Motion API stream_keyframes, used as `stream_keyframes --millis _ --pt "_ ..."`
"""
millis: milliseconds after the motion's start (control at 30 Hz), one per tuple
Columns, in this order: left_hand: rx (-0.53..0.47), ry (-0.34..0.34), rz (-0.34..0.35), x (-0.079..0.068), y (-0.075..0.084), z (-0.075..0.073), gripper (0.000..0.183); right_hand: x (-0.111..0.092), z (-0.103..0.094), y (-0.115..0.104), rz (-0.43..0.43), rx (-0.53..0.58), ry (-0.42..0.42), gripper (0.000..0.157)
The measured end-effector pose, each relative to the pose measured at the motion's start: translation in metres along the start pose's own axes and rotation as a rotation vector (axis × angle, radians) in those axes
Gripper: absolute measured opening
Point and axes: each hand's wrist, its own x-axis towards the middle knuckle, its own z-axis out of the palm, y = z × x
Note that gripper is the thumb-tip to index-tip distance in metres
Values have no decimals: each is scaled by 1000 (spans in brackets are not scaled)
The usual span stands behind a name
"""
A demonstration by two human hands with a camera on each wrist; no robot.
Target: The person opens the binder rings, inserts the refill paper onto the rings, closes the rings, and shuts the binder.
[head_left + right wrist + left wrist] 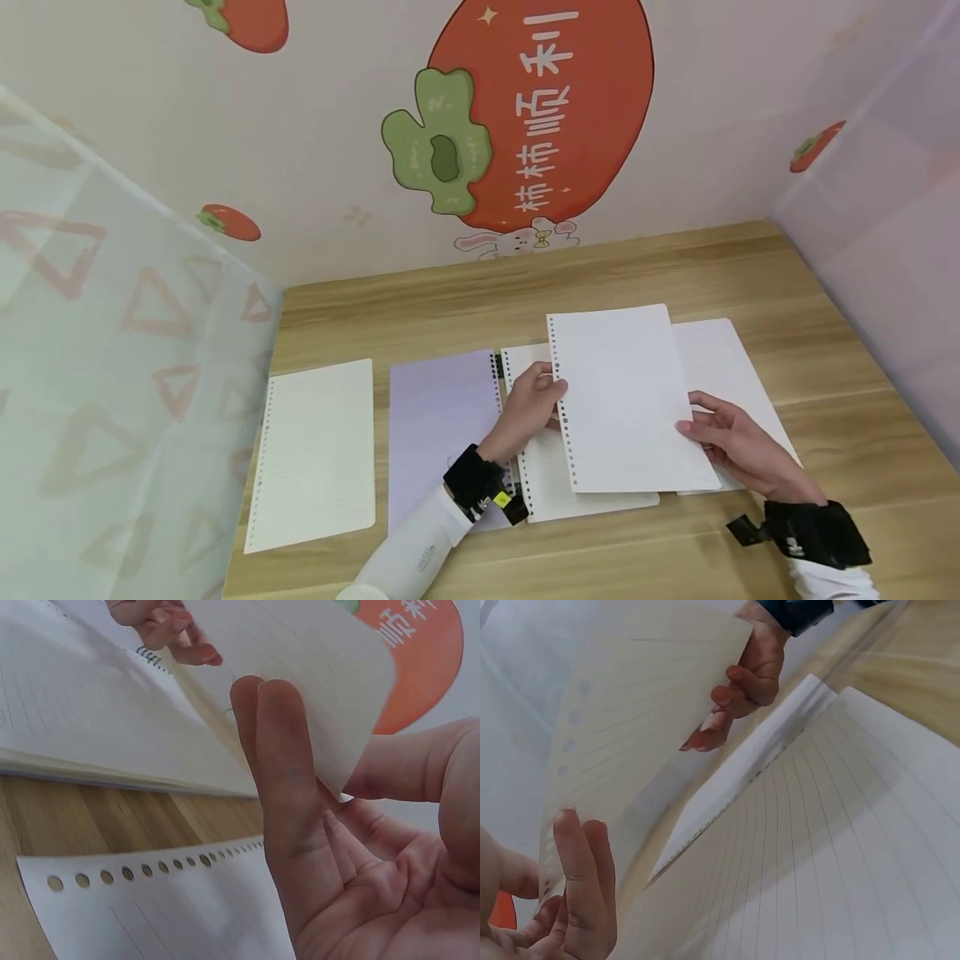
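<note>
A white punched loose-leaf sheet (pixel 622 400) is held up between both hands, over an open ring-bound notebook. My left hand (pixel 531 408) pinches its holed edge between thumb and fingers. At the opposite edge, my right hand (pixel 738 442) pinches the paper, low on that side. Faint ruled lines show on the underside of the sheet (pixel 645 712) in the left wrist view. The notebook has a purple cover (pixel 431 425) folded out to the left and a lined page block (pixel 551 483) on the right, partly hidden by the raised sheet.
Another punched lined sheet (pixel 315 450) lies on the wooden table (pixel 420 308) at the left. To the right of the notebook lies a further loose sheet (pixel 720 358), partly covered by the raised one and my right hand. Printed walls stand behind and at both sides.
</note>
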Motion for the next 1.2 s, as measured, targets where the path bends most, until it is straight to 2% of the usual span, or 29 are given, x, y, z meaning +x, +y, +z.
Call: stream_keyframes --millis 133,233,433,533,600,767,867,1000,1100,1200 --pt "64 31 26 -9 -2 -7 30 5 6 -3 16 -44 -22 23" --pt "94 31 33 -17 -5 -13 30 9 11 -5 25 -96 -8 26" --pt "101 8 40 -29 -9 -24 31 21 25 -9 52 -234 124 36" --pt "98 14 35 -32 -10 -29 31 27 34 -9 38 -292 196 39" --pt "115 11 35 -36 -8 -33 34 31 39 -9 31 -313 233 40" --pt "217 17 88 -53 13 -45 46 41 48 -5 43 -317 279 46" --pt "282 75 138 -60 24 -51 47 46 52 -1 62 -309 296 48" --pt "377 179 218 -64 29 -60 40 50 53 2 93 -286 314 50" --pt "442 234 276 -56 12 -71 39 50 54 3 114 -288 319 54" --pt "493 268 302 -48 -4 -79 43 49 56 7 128 -292 321 54"
